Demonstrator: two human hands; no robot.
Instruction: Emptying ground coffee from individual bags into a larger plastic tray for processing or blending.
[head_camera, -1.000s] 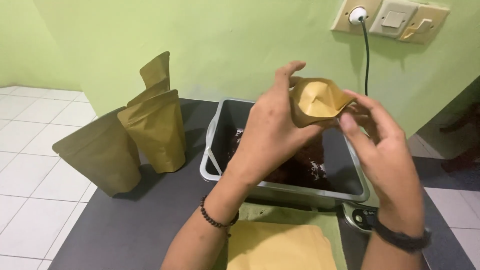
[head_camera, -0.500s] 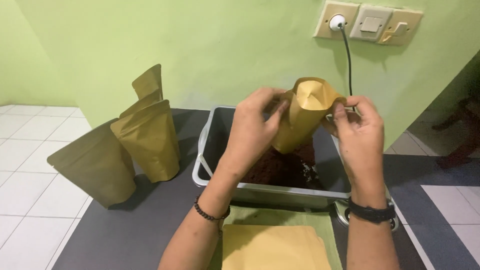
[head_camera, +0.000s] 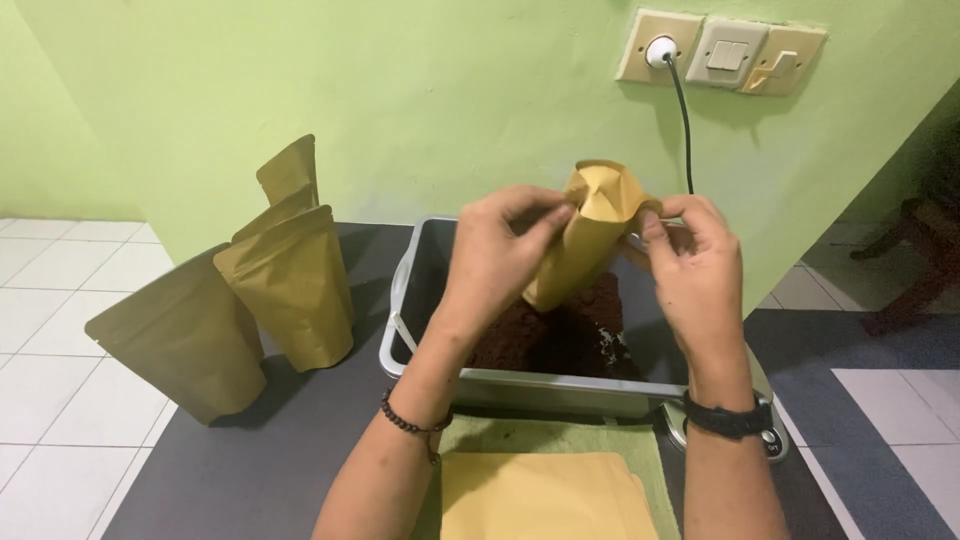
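Dark grey surface nearest the camera, with a stack of flat yellow-brown pouches lying on a green cloth right at the bottom edge. Just behind that, a small scale peeking out from under the right corner of a metal tray. Tray holding a heap of dark brown crumbly stuff, piled mostly toward the middle and right, with bare metal on the left. Above the tray, both hands up on one kraft pouch: left hand with fingers pinched on the left lip of the mouth, right hand with fingers pinched on the right lip, spreading the mouth into a rough open shape. Pouch hanging tilted, bottom end just over the dark heap, maybe brushing it, hard to say. Can't see inside from this angle, so no call on empty or filled. Risk-wise, probably: only a thin pinch at the rim, so easy to lose one side and drop the whole pouch into the heap. Also easy to crease or tear the lip by tugging too hard. And with the tray seemingly perched on the scale, a wrist bump could rock it and scatter crumbs over the flat pouches. Further left, three more pouches standing upright, front, middle, rear, contents hidden. Way back, green wall with a socket panel and a black cable dropping down behind the tray.
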